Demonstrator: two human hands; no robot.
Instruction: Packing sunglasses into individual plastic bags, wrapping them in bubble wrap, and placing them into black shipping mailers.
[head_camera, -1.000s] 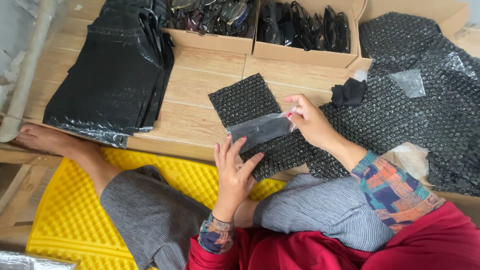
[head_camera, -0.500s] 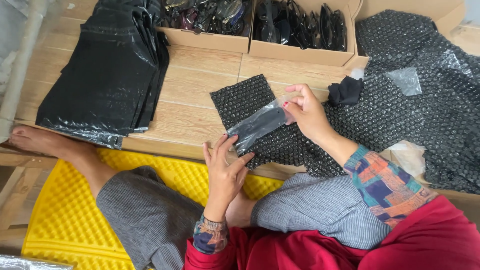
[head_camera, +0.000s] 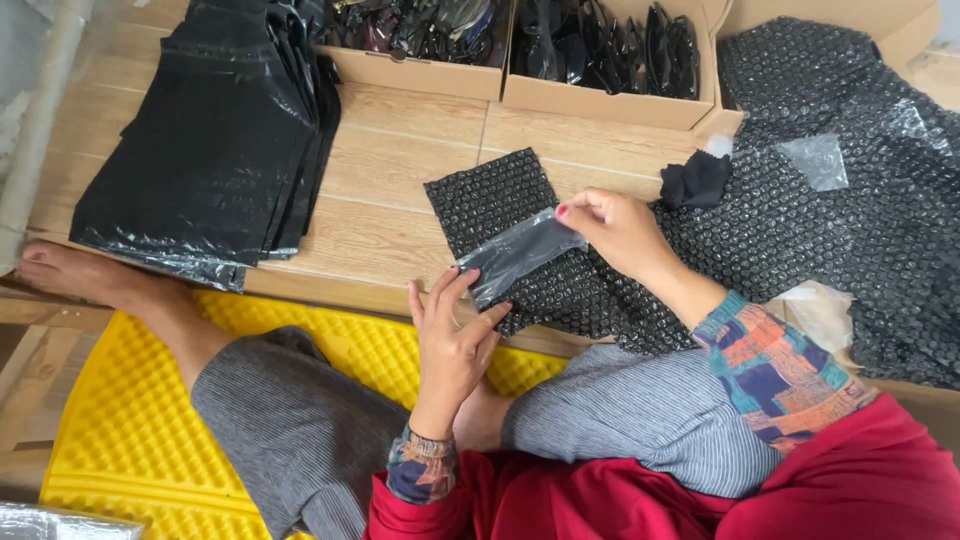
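My right hand (head_camera: 620, 232) pinches the right end of a clear plastic sleeve with a dark item inside (head_camera: 522, 254). My left hand (head_camera: 452, 336) holds the sleeve's lower left end with fingers and thumb. The sleeve hangs tilted over a small sheet of black bubble wrap (head_camera: 500, 205) that lies on the wooden floor (head_camera: 390, 190).
A stack of black plastic bags (head_camera: 215, 140) lies at the left. Two cardboard boxes (head_camera: 600, 100) of dark eyewear stand at the back. A big pile of black bubble wrap (head_camera: 840, 180) and a black cloth (head_camera: 695, 180) lie at the right. A yellow foam mat (head_camera: 140, 420) is under my legs.
The sleeve tilted so its left end dropped toward my left hand, which shifted a little left. My right hand closed its fingers more over the sleeve's right end.
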